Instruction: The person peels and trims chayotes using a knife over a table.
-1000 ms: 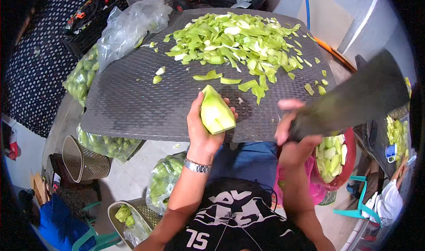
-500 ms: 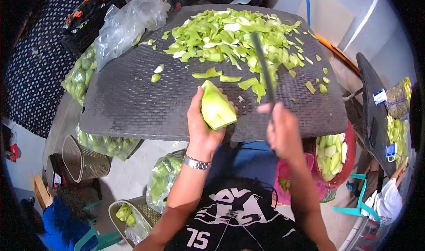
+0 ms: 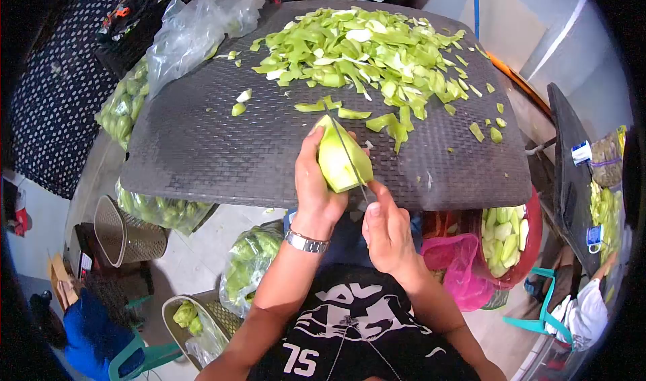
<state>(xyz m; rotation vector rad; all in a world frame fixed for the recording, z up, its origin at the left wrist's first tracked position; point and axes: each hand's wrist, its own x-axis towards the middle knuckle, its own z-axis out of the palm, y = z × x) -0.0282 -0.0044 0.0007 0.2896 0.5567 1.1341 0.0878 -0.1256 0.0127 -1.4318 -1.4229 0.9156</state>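
My left hand point(image 3: 315, 186) is closed round a peeled, pale green chayote point(image 3: 332, 160), holding it upright over the near edge of the table. In my right hand point(image 3: 390, 236) is a long, thin knife point(image 3: 345, 147), gripped at the handle. Its blade lies across the face of the chayote and its tip points away from me. Whether the blade has cut in, I cannot tell. Just beyond the chayote lie some strips of green peel point(image 3: 353, 113).
A big heap of peelings point(image 3: 350, 48) covers the far side of the dark woven table point(image 3: 208, 145). At lower right, a red tub point(image 3: 531, 236) holds peeled pieces beside a pink bag point(image 3: 461, 273). Bagged chayotes point(image 3: 252, 263) stand below left. People sit at both sides.
The knife has come down from above the table onto the chayote. My right hand has moved left and towards me, close to my left hand.
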